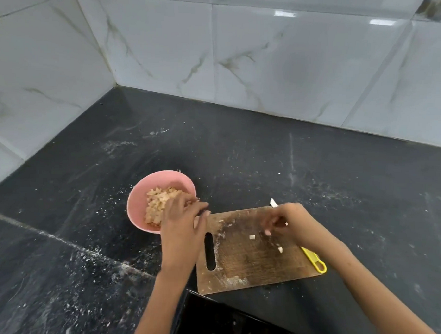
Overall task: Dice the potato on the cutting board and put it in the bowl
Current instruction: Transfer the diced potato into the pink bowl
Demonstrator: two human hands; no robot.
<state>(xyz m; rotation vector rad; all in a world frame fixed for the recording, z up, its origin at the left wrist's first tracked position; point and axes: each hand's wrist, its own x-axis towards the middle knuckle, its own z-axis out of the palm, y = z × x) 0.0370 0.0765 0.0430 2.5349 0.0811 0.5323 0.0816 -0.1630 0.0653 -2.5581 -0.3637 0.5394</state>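
Black speckled stone counter (265,156), white marble-tiled walls (268,56). Left hand (182,215), fingers relaxed, over pink round bowl (135,209) of diced potato (158,202). Right hand (285,221) loosely curled above worn wooden cutting board (248,257); grip unclear.

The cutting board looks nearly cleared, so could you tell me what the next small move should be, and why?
Probably the right hand should pinch up the two potato pieces left on the cutting board and carry them to the pink bowl, which already holds the rest.

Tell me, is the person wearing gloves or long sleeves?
No gloves: the left hand and right hand are both bare. No sleeves show either; both forearms are uncovered up to the picture's edge. I can see no watch or bracelet.
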